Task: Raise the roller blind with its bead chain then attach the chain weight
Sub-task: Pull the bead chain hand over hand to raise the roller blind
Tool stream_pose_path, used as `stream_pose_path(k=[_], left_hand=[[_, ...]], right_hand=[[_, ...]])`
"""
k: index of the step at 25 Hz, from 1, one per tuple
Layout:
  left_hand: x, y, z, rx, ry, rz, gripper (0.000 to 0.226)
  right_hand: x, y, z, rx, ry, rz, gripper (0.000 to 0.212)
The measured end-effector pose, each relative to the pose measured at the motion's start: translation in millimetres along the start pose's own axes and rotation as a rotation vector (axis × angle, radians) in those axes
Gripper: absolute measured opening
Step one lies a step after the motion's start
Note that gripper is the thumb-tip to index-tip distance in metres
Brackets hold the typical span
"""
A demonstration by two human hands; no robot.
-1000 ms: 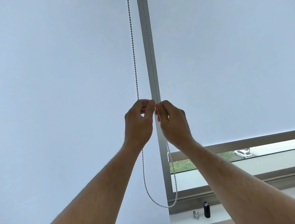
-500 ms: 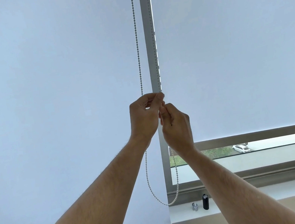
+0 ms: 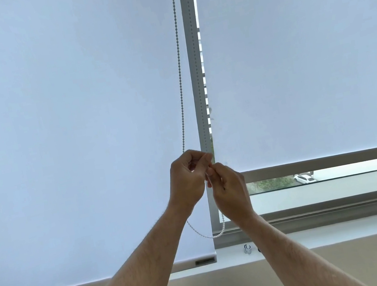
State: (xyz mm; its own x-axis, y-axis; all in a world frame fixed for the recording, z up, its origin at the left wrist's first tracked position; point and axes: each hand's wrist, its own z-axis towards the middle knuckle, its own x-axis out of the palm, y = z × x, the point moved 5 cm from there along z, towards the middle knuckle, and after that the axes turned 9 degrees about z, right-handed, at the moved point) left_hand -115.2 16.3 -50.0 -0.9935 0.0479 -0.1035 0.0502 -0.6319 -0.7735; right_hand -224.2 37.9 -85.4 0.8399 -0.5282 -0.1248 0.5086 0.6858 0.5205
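Bead chain [image 3: 179,74] hangs beside the window frame's upright [image 3: 194,66], its loop sagging just above the sill [image 3: 348,228]. Left hand [image 3: 186,181] and right hand [image 3: 231,190] touch, each pinched shut on a strand, likely to haul the right-hand roller blind [image 3: 306,59], barely raised. No containers visible.

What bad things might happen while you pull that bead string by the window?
Both hands, the left hand and the right hand, pinch the bead chain close together, so a finger might slip and the chain could jerk.

The right blind is only partly raised; letting go might leave it there.

The small metal piece on the sill sits near the right forearm and could be knocked off.
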Motion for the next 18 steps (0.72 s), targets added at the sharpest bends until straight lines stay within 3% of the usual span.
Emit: stream_pose_path(k=[7, 12, 18], left_hand=[[-10.3, 54.3, -39.1, -0.067, -0.033, 0.091, 0.014], [-1.5, 66.5, -55.7, -0.068, 0.002, 0.137, 0.010], [1.7, 62.0, -62.8, -0.022, 0.102, 0.182, 0.012]], right_hand=[[-19.9, 12.0, 19.5, 0.028, 0.018, -0.006, 0.052], [-5.2, 40.6, 60.3, 0.152, 0.051, 0.208, 0.025], [-4.2, 51.7, 62.2, 0.146, 0.051, 0.279, 0.033]])
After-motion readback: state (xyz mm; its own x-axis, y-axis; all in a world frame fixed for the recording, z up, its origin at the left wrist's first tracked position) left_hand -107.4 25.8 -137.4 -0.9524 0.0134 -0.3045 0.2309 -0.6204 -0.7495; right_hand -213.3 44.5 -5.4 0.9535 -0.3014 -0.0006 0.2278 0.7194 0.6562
